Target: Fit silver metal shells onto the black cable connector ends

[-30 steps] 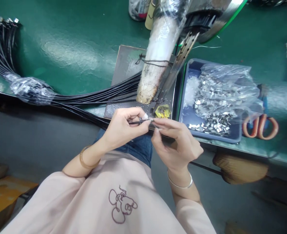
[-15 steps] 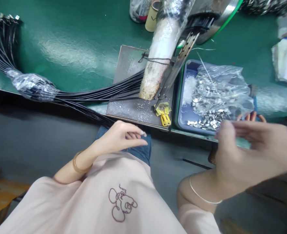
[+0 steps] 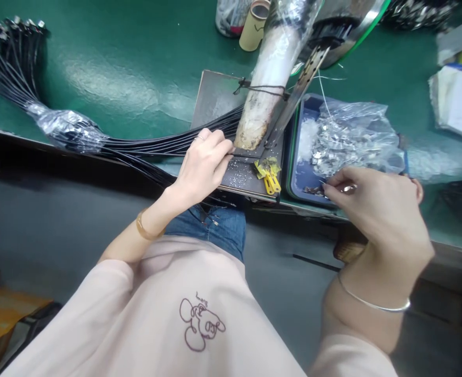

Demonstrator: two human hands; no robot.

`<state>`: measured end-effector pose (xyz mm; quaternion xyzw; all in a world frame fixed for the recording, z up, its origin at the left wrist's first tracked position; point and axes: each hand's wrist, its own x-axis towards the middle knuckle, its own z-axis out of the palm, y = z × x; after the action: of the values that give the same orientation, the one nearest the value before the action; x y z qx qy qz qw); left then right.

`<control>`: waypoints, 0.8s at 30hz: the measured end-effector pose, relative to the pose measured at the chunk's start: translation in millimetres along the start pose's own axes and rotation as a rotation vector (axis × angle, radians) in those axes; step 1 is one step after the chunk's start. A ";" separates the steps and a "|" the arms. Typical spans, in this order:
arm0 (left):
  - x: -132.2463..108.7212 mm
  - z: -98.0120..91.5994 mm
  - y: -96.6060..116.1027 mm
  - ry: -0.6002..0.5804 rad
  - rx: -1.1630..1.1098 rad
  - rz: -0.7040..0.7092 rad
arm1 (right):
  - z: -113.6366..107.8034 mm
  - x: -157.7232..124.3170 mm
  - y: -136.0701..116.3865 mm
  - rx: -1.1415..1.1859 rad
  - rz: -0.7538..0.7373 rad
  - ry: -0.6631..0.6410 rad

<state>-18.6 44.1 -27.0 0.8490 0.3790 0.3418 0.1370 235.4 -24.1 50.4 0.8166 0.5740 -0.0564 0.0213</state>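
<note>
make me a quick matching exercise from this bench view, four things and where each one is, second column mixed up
Things
1. left hand
2. right hand
3. yellow piece
4. tan tube

Places
A. lying near the right corner of the grey board
B. reaching over the near side of the blue tray
C. standing beside the clear jar
D. at the black cables

Pairs: 1-D, 2-B, 3-A, 4-C

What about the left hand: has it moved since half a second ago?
Yes, forward, away from the body: the left hand was short of the grey plate's near edge; now it reaches over the plate.
</note>
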 end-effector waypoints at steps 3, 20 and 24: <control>-2.6 -22.2 14.3 -0.155 -0.145 0.018 | 0.5 3.9 5.2 0.055 -0.045 -0.004; -28.3 -13.4 32.5 -0.184 -1.331 -0.754 | 2.3 8.7 25.8 0.188 -0.146 -0.041; -27.0 -10.7 36.8 -0.158 -1.286 -0.739 | 7.3 8.0 24.6 0.252 -0.155 0.028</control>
<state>-18.6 -1.0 -14.0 0.4406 0.3539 0.3659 0.7394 260.7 -25.7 41.5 0.7666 0.6241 -0.1182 -0.0940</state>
